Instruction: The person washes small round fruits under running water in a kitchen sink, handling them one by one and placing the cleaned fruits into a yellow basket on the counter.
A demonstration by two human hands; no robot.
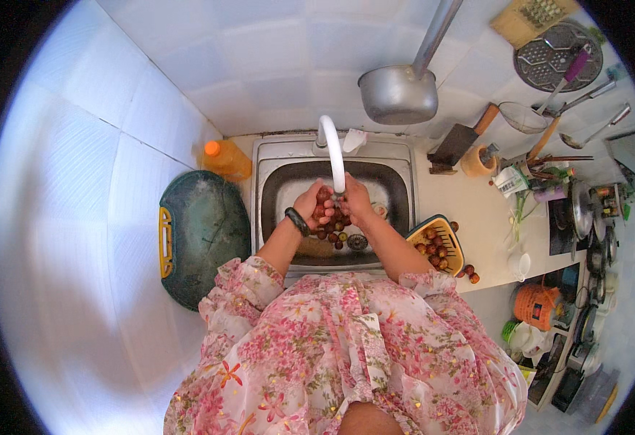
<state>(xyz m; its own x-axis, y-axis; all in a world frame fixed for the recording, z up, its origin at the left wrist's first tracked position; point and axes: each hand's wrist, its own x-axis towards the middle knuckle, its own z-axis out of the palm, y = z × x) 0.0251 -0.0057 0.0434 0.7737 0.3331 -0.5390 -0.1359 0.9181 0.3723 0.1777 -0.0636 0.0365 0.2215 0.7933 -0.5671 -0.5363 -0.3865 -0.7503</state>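
Under the white curved faucet point(334, 157), my left hand point(313, 205) is closed around a few small reddish-brown round fruits point(323, 194) over the sink basin. My right hand point(355, 198) is cupped close beside it, partly behind the spout; what its fingers touch is hard to tell. Several more of these fruits point(333, 237) lie in the stainless steel sink point(399, 234), near the drain strainer point(357, 242). A yellow plastic basket point(457, 244) holding several such fruits stands on the counter right of the sink. A dark bracelet is on my left wrist.
Left of the sink are a dark green board point(206, 234) with a yellow handle and an orange-capped bottle point(227, 160). A metal ladle point(399, 95) hangs above. A cleaver point(456, 144), a white cup point(519, 265), green onions point(519, 217) and loose fruits point(469, 269) are on the right.
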